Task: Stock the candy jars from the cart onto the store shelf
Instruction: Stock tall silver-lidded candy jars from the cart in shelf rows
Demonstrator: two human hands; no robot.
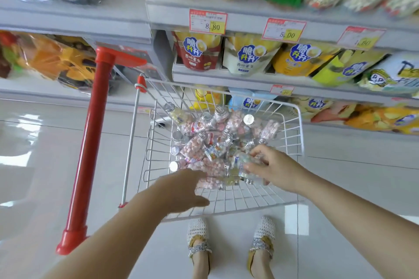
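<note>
Head view. Candy jars (210,142) are heaped on their sides in the wire cart basket (299,133), caps pointing every way. The right hand (269,165) is down in the near right corner, fingers curled round one jar (241,163). Through the blur, the jar's long axis seems to run toward the near rim. The left hand (181,190) is held flat and open over the near left of the heap, with nothing gripped. The shelf (249,79) lies ahead and above, beyond the basket, and is filled with snack bags (247,56). The right hand is judged nearer to it.
</note>
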